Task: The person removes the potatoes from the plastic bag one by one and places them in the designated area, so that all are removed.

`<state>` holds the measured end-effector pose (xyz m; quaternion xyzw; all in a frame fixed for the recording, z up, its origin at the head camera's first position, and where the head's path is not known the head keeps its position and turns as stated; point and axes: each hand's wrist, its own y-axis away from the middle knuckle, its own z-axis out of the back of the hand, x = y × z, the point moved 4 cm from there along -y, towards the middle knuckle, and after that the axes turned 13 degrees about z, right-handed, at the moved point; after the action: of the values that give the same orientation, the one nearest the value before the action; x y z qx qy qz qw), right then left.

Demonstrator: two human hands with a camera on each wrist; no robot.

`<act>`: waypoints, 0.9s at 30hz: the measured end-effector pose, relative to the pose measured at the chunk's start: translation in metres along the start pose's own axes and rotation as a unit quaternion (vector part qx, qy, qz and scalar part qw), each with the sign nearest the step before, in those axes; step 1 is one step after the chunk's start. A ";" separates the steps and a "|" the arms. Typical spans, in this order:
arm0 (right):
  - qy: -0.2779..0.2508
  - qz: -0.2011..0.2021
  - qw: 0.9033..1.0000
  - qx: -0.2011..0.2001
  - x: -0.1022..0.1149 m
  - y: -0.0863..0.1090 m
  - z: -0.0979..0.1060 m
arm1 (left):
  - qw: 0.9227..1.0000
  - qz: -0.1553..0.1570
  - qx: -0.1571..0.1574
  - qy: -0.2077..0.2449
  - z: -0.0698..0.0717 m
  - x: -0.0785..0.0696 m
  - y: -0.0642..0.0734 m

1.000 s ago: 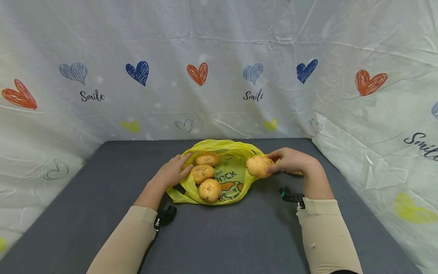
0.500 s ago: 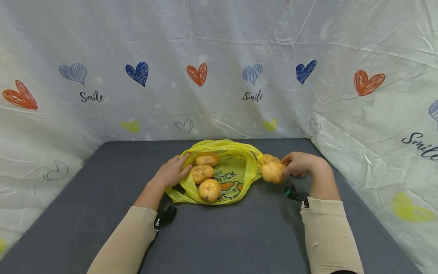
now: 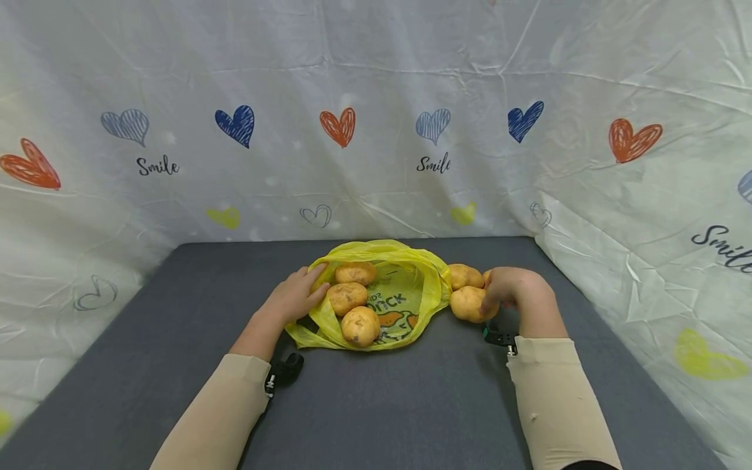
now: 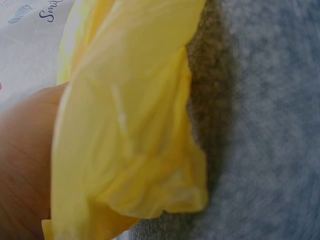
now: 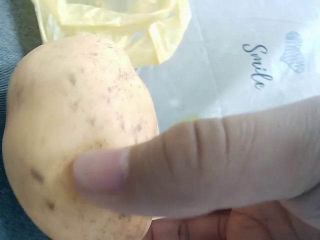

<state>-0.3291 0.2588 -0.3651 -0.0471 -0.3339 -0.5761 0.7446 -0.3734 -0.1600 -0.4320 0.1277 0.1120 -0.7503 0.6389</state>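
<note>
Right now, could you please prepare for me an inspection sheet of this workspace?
Surface: flat dark-grey table.
Job's things: three rounded yellow-brown potatoes inside an open, printed yellow plastic bag; other potatoes outside, beside it.
Clutter: nothing seen.
Hands: left hand touches the bag's left edge, grip unclear; right hand has its thumb on the nearest outside potato.
Cables: nothing seen.
Surroundings: white sheet with coloured hearts and "Smile" lettering.
</note>
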 end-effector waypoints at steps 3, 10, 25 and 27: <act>0.007 -0.006 1.000 -0.001 0.000 -0.003 -0.002 | 1.000 0.001 0.001 0.000 0.000 0.000 0.001; 0.022 0.003 1.000 -0.001 0.001 -0.006 -0.003 | 1.000 0.002 0.005 0.004 0.000 -0.002 0.002; 0.017 0.009 1.000 -0.015 0.008 0.002 0.005 | 1.000 0.001 0.007 0.004 -0.002 0.000 0.000; 0.014 0.016 0.999 -0.028 0.014 0.005 0.007 | 1.000 0.000 0.006 0.005 -0.002 -0.001 0.000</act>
<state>-0.3262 0.2525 -0.3501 -0.0653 -0.3063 -0.5735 0.7569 -0.3737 -0.1589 -0.4334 0.1354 0.1103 -0.7503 0.6376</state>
